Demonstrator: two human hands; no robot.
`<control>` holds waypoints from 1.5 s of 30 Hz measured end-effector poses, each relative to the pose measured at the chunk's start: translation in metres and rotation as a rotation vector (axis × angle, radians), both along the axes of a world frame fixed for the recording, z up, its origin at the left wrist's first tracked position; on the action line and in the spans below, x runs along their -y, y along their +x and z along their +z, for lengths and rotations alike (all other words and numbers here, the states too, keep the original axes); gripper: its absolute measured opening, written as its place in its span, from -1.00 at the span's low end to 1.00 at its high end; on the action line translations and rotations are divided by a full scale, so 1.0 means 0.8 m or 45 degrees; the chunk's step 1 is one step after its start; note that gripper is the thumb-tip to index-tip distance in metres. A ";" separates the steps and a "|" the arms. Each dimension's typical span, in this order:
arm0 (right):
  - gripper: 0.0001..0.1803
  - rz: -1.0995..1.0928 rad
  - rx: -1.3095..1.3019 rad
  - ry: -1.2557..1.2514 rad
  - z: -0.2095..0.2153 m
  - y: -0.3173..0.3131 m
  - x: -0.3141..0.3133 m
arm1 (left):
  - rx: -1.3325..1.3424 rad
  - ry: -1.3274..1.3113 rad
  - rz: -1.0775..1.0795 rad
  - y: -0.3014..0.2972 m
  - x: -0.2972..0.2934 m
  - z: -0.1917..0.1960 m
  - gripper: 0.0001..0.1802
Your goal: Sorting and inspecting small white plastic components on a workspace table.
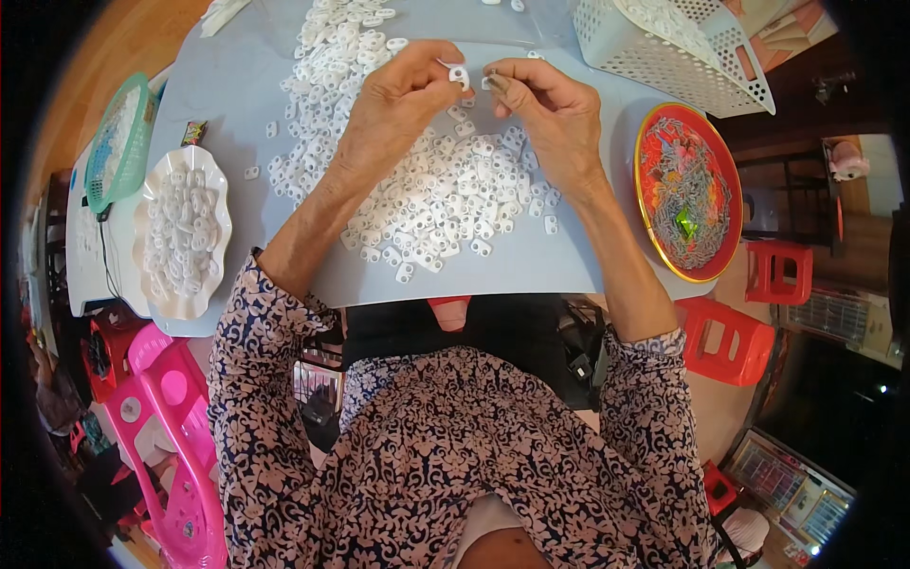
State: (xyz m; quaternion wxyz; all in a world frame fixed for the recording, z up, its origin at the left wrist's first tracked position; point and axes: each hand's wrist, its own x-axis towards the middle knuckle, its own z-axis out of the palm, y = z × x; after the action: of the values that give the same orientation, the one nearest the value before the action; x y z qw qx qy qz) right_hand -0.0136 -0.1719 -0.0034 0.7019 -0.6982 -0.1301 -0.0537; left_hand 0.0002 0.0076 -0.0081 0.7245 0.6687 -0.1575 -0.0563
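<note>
Over the far half of the grey-blue table, my left hand (pixel 403 95) pinches a small white plastic piece (pixel 459 76) with holes in it. My right hand (pixel 555 109) faces it a short gap away, thumb and forefinger closed on something small that I cannot make out. Beneath both hands spreads a heap of similar white plastic pieces (pixel 431 204), which runs back to the table's far side. To the right of my right hand stands a red bowl (pixel 652 204) with a gold rim, filled with small thin grey pieces and a shiny green packet.
A scalloped white dish (pixel 220 228) of white pieces stands at the left, with a green basket (pixel 144 142) beyond it. At the far right is a perforated white basket (pixel 607 47). Pink chair (pixel 156 427) and red stools (pixel 725 341) flank the table.
</note>
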 end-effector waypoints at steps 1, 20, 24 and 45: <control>-0.84 -0.017 0.010 -0.029 0.001 0.000 0.000 | 0.002 0.000 0.000 0.001 -0.001 0.001 -0.77; -0.73 0.066 0.047 -0.093 0.006 -0.004 -0.007 | 0.028 -0.087 0.019 0.003 -0.003 0.001 -0.82; -0.73 0.068 0.070 -0.094 0.005 -0.004 -0.006 | 0.047 -0.076 0.026 0.004 -0.003 0.001 -0.82; -0.73 0.045 0.100 -0.102 -0.001 -0.004 -0.009 | 0.161 0.043 -0.012 0.001 -0.002 0.003 -0.85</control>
State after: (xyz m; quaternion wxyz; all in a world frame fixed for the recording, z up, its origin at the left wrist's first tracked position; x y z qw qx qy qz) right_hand -0.0170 -0.1651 -0.0040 0.6686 -0.7207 -0.1719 -0.0636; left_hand 0.0010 0.0091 -0.0055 0.7015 0.6823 -0.2051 -0.0199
